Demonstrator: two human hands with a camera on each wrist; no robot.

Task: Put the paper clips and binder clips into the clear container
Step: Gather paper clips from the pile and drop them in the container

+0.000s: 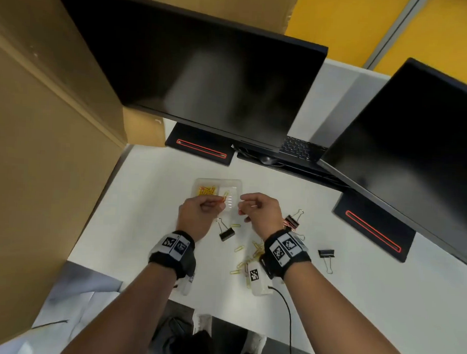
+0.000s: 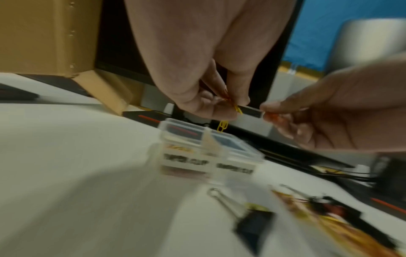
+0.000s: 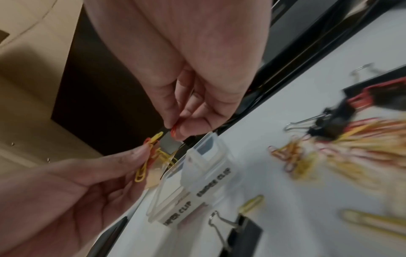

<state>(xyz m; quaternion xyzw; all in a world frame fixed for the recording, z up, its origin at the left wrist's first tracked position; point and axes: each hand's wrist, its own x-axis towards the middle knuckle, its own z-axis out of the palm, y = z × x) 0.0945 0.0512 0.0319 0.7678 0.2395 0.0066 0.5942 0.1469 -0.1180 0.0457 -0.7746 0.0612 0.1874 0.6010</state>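
Note:
The clear two-compartment container [image 1: 236, 183] stands on the white table, its left compartment holding yellow paper clips [image 1: 205, 191]. Just above its front, my left hand [image 1: 220, 202] pinches a small tangle of yellow and orange paper clips [image 2: 223, 125]. Close to its right, my right hand [image 1: 242, 207] pinches a red paper clip [image 3: 174, 132]. Loose paper clips [image 1: 250, 254] lie under my right wrist. Black binder clips sit on the table: one [image 1: 226, 233] below my hands, one [image 1: 292, 221] with red clips beside my right hand, one [image 1: 326, 253] farther right.
Two dark monitors [image 1: 204, 76] [image 1: 415, 158] with red-lined bases [image 1: 201, 148] stand behind the container. A large cardboard box [image 1: 41, 141] walls the left side. A white tagged device [image 1: 257, 281] with a black cable lies near the table's front edge.

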